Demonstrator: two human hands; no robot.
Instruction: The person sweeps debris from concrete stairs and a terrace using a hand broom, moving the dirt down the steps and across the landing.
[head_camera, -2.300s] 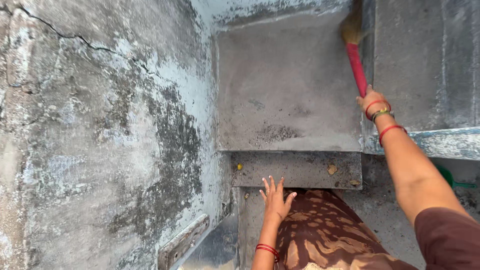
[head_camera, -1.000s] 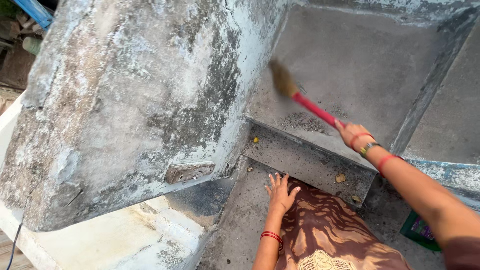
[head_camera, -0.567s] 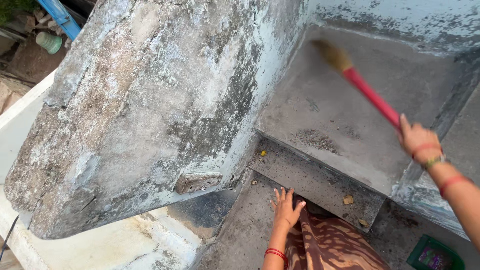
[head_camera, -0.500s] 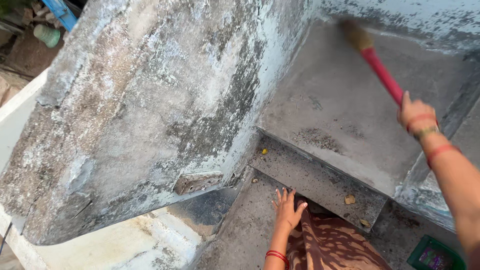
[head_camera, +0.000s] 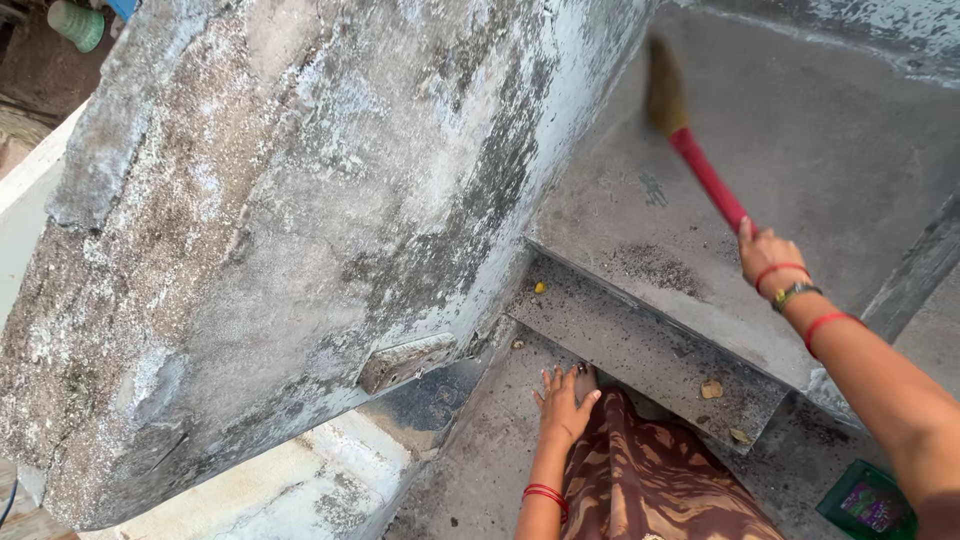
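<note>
Head view: right hand (head_camera: 765, 252) grips the red handle of a broom (head_camera: 695, 160), whose long axis runs up and left to blurred bristles apparently over the grey landing (head_camera: 800, 150). Left hand (head_camera: 562, 408), fingers spread, rests flat on the lower step (head_camera: 500, 440), beside a weathered wall (head_camera: 300, 220).

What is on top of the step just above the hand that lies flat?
On the step above the left hand lie dark grit, a dry leaf and a small yellow bit. The brown patterned cloth hides the floor below it.
</note>
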